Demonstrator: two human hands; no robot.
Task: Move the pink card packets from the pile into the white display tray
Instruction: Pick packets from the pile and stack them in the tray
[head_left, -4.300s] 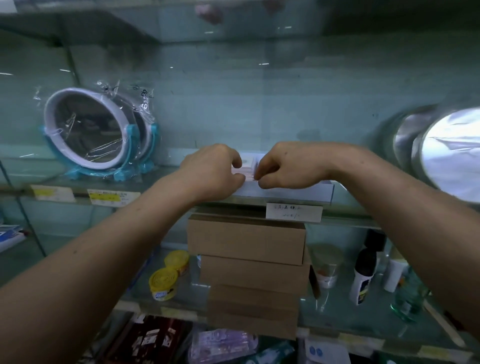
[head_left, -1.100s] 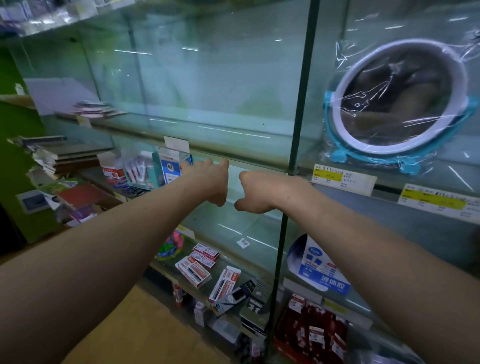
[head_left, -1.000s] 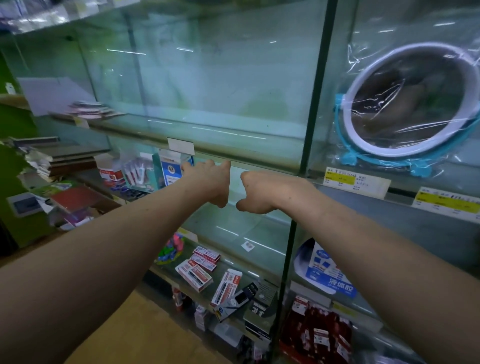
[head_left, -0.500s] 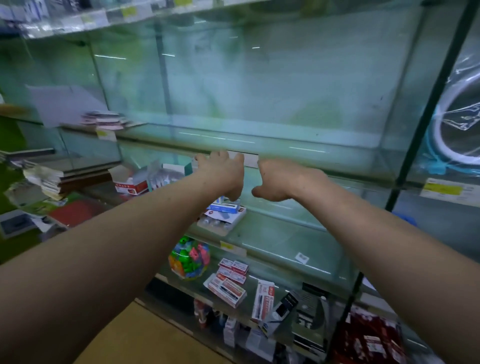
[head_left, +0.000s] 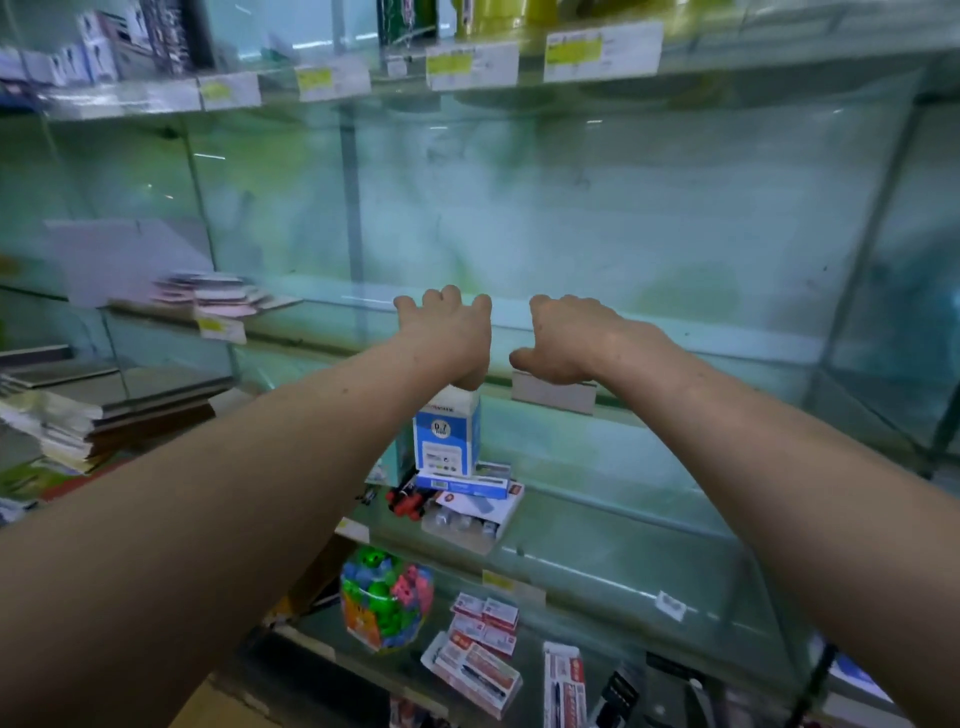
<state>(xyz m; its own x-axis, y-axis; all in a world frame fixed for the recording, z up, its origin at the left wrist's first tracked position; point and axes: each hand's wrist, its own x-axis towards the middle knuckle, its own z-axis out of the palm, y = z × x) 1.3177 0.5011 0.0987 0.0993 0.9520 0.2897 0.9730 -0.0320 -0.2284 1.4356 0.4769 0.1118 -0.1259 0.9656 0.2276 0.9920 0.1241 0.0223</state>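
A blurred pile of pink card packets lies on a glass shelf at the far left, well left of both hands. The white display tray is out of view. My left hand reaches forward over the shelf's front edge, back up, fingers loosely curled downward, with nothing visible in it. My right hand is beside it, a short gap apart, also loosely curled and holding nothing I can see. Both hands are apart from the pile.
A white label holder sits on the shelf edge under my right hand. Below stand a blue and white box, a jar of coloured blocks and red and white boxes. Notebooks are stacked at left.
The view has swung left, from the tray and round mirror to this glass shelf. Both hands left the tray and travelled along, held out side by side. The pink pile has come closer.
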